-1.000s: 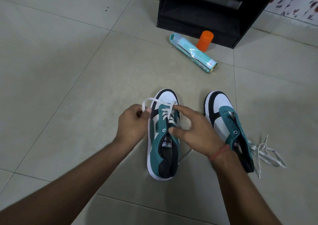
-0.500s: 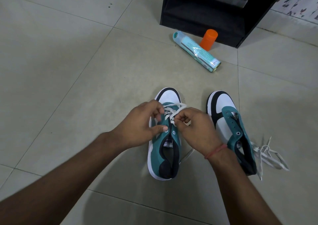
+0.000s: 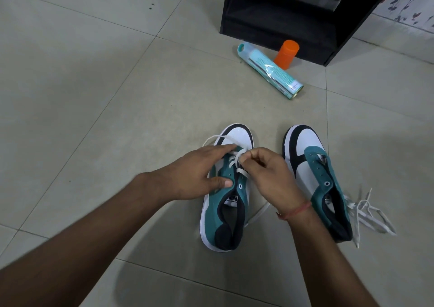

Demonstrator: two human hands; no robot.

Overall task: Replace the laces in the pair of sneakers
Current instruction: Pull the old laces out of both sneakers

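Here the left hand (image 3: pixel 199 173) lies flat across the left sneaker (image 3: pixel 226 189), fingers straight and thumb on its teal canvas flank, probably to pin it to the tiled floor (image 3: pixel 94 95) while the right hand (image 3: pixel 267 177) pinches the flat white lace (image 3: pixel 237 157) just above the eyelets. Right of that sneaker stands the unlaced sneaker (image 3: pixel 314 173) (a limp lace bundle (image 3: pixel 368 212) beyond its heel).

Two teal, white and black canvas sneakers (image 3: pixel 225 198) with white flat laces (image 3: pixel 237 156), an orange plastic cap (image 3: pixel 287 53), a turquoise cylindrical can (image 3: pixel 270 70), pale grey floor tiles (image 3: pixel 94 83).
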